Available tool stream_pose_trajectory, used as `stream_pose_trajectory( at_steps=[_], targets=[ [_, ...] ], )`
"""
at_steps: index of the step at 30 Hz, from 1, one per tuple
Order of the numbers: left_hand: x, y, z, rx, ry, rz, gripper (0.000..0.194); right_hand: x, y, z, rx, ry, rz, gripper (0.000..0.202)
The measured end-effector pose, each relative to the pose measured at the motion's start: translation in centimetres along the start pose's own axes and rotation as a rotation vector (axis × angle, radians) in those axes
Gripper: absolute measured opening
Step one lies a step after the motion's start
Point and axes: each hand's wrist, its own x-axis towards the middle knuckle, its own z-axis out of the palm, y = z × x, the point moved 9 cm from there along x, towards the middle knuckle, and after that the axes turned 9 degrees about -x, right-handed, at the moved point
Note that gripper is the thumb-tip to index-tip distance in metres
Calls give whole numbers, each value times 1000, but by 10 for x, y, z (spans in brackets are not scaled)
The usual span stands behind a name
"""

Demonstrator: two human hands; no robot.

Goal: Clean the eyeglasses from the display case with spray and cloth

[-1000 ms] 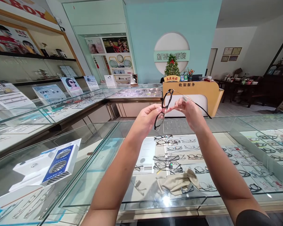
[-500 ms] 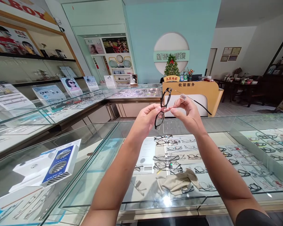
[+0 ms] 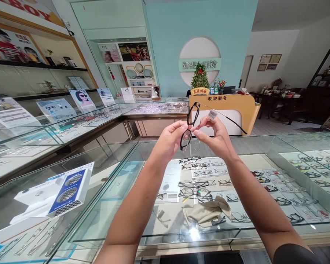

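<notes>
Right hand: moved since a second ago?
Yes: the right hand has dropped slightly against the cashier desk, and its thumb has swung toward the black-rimmed eyeglasses.

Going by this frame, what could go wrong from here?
The left hand holds the glasses near their middle, above the glass counter; if that grip slipped, they might fall and get scratched.
The right hand is close to the lenses, so fingerprints seem possible.
One temple sticks out past the right hand and could catch or bend.
</notes>
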Motion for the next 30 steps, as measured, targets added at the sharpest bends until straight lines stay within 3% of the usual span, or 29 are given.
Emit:
stream_pose_trajectory(
  at_steps=[18,24,30],
  targets=[
    [2,-3,-2,89,-10,32,36,5,13,0,-73,0,43,44],
    [5,-2,-11,20,55,31,40,3,17,9,4,-105,61,58],
    [6,3,-19,-10,108,73,36,0,1,18,-99,-265,-67,70]
  ],
)
